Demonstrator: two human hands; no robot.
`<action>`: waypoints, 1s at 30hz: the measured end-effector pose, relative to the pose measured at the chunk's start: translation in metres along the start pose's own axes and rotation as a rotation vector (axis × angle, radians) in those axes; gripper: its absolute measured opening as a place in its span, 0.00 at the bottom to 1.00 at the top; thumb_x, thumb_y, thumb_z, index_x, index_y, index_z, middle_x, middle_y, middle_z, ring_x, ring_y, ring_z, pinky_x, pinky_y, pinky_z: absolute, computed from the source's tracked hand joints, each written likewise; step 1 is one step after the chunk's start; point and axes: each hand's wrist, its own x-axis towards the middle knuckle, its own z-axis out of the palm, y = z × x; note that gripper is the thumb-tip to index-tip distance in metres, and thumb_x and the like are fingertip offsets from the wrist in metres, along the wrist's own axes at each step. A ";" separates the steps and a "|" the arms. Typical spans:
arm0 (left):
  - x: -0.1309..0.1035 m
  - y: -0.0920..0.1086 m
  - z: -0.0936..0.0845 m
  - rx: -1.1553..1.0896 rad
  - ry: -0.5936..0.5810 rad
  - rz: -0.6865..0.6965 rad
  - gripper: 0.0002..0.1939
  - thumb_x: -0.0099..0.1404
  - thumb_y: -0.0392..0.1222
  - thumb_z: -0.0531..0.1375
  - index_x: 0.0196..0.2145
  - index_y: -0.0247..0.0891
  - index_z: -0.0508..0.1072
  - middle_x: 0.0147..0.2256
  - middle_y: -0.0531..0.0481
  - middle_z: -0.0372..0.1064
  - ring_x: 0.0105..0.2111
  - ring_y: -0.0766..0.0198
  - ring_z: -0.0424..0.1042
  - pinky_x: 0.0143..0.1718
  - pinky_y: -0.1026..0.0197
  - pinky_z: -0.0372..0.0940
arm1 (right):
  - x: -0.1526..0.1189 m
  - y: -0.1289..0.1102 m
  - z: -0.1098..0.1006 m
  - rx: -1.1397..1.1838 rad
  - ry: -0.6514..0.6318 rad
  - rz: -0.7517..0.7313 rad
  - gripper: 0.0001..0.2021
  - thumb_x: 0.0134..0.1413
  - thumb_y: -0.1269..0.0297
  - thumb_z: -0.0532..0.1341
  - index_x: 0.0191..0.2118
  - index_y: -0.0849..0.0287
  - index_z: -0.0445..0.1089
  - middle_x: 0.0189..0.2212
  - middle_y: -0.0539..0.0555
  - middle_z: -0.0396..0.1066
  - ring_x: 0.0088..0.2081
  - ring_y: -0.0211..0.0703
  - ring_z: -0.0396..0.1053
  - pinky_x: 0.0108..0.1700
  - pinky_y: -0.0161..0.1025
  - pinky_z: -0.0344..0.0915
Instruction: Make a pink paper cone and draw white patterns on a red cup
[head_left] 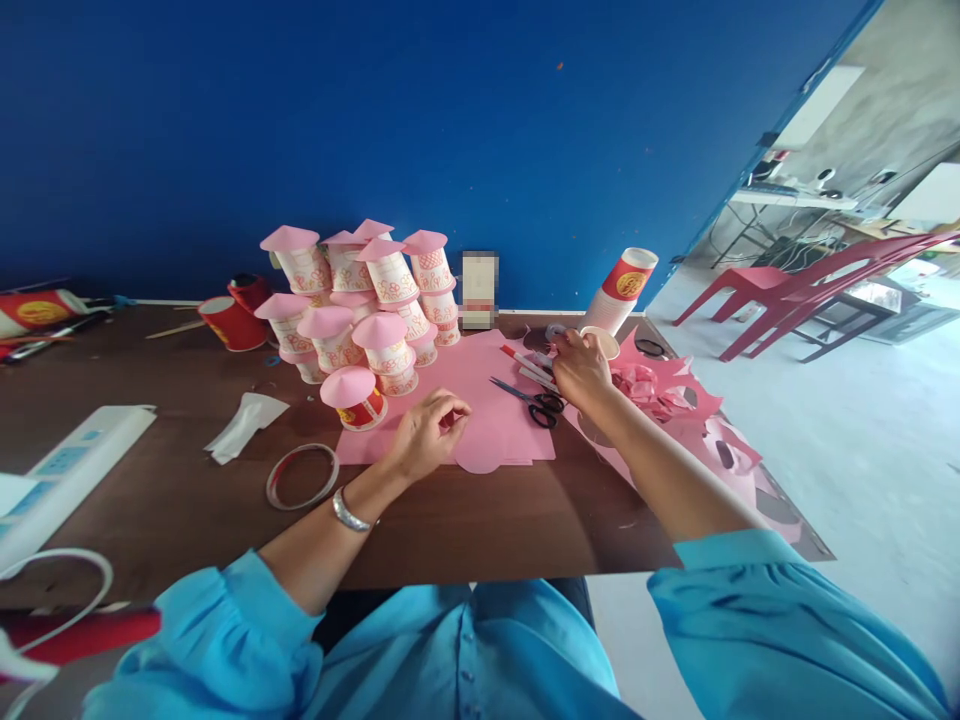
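Observation:
My left hand [433, 435] hovers over the pink paper sheets [499, 372], thumb and fingers pinched together; anything between them is too small to make out. Just beside it lies a round pink paper piece [478, 460]. At the back right, my right hand [583, 368] is closed, fingers curled downward, and what it grips is hidden. A white paper cup [604, 343] shows right behind that hand, and a grey tape roll [555, 330] sits by its fingertips. Markers [525, 360] and black-handled scissors [541, 405] lie to its left.
Several paper cup towers with pink cone roofs [388, 270] stand at the back left. A stack of cups [621, 290] leans behind my right hand. Pink paper scraps [675, 395] cover the right side. Left are a tape ring [303, 477] and a power strip [82, 470].

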 end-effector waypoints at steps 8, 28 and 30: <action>-0.002 0.010 -0.005 -0.058 0.130 -0.007 0.21 0.79 0.48 0.65 0.65 0.42 0.73 0.54 0.41 0.77 0.38 0.65 0.79 0.39 0.60 0.77 | -0.029 -0.047 -0.026 0.516 0.128 0.020 0.15 0.71 0.63 0.63 0.59 0.53 0.79 0.49 0.60 0.84 0.48 0.57 0.80 0.53 0.51 0.74; -0.002 0.027 -0.015 -0.026 -0.023 0.082 0.17 0.85 0.52 0.57 0.53 0.39 0.80 0.44 0.42 0.85 0.41 0.60 0.83 0.44 0.60 0.77 | -0.065 -0.089 0.003 1.716 -0.126 -0.008 0.28 0.67 0.34 0.72 0.49 0.59 0.85 0.26 0.48 0.72 0.27 0.38 0.68 0.31 0.39 0.68; -0.001 0.025 -0.021 -0.066 0.037 -0.034 0.19 0.85 0.54 0.58 0.53 0.38 0.81 0.40 0.44 0.84 0.36 0.62 0.81 0.39 0.61 0.75 | -0.063 -0.082 0.006 1.778 -0.048 0.083 0.27 0.63 0.36 0.75 0.49 0.58 0.85 0.27 0.48 0.73 0.27 0.38 0.69 0.30 0.39 0.69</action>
